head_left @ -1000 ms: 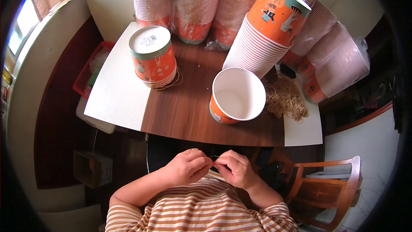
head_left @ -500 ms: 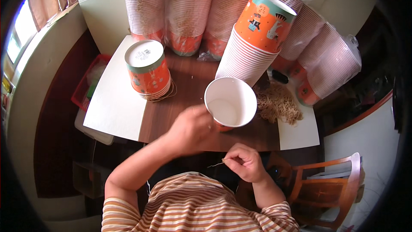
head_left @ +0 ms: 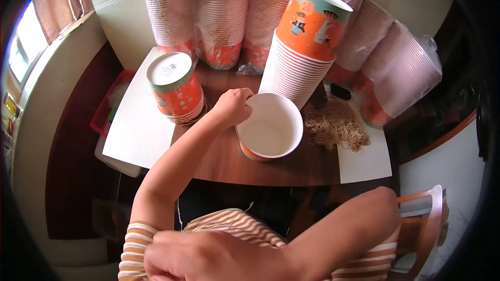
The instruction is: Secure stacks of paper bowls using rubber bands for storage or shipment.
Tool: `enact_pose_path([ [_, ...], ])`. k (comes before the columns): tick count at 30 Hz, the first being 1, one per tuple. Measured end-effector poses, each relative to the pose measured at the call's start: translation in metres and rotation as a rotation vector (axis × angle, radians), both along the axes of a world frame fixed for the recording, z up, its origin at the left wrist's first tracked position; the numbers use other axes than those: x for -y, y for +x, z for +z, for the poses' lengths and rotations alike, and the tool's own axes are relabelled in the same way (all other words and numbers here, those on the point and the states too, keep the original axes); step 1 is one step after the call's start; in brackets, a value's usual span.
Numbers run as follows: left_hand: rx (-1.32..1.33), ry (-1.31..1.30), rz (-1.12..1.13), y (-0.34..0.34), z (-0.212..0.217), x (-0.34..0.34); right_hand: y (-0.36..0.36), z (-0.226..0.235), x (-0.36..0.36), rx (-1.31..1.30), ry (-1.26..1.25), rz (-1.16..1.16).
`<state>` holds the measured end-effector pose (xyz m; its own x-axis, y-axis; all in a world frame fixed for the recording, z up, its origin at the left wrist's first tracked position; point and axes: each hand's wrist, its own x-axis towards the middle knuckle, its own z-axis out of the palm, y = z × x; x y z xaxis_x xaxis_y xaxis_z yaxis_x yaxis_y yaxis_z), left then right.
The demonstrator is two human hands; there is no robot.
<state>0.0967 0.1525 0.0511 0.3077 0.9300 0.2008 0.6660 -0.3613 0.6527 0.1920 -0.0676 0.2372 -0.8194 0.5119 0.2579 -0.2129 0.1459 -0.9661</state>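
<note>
My left hand (head_left: 234, 105) is closed on the left rim of a white-lined paper bucket (head_left: 271, 125), thumb side over the edge. This bucket stands mouth up near the table's front edge. Its orange outside shows low down. Close to my chest, my right hand (head_left: 208, 255) is curled and partly blurred; its fingertips are hidden at the lower edge, and whatever they pinch cannot be made out. Left of the bucket, a short upside-down stack of orange and green paper buckets (head_left: 177, 93) has twine loops round its base.
Behind the bucket rises a tall stack of nested paper buckets (head_left: 297, 73). A tangle of tan twine (head_left: 344, 130) lies on the right side of the table (head_left: 224, 161). Plastic-wrapped bucket stacks (head_left: 224, 21) line the back. A wooden chair (head_left: 432, 218) stands at the right.
My left hand has moved up and taken hold of the bucket's rim; the bucket has shifted slightly left. My right hand has swung from the table's edge down and left to my chest.
</note>
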Motion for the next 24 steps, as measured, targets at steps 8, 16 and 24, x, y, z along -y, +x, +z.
enact_pose_path([
  [8,0.163,-0.156,0.033,-0.045,0.020,0.083,0.036,-0.017,0.001,-0.166,0.146,-0.208],
  [16,0.736,-0.523,0.088,-0.064,-0.011,0.126,0.067,-0.094,-0.105,0.536,0.137,-0.570],
  [24,0.486,-0.315,0.170,-0.066,-0.011,0.101,0.038,-0.173,-0.161,0.650,0.422,-0.624],
])
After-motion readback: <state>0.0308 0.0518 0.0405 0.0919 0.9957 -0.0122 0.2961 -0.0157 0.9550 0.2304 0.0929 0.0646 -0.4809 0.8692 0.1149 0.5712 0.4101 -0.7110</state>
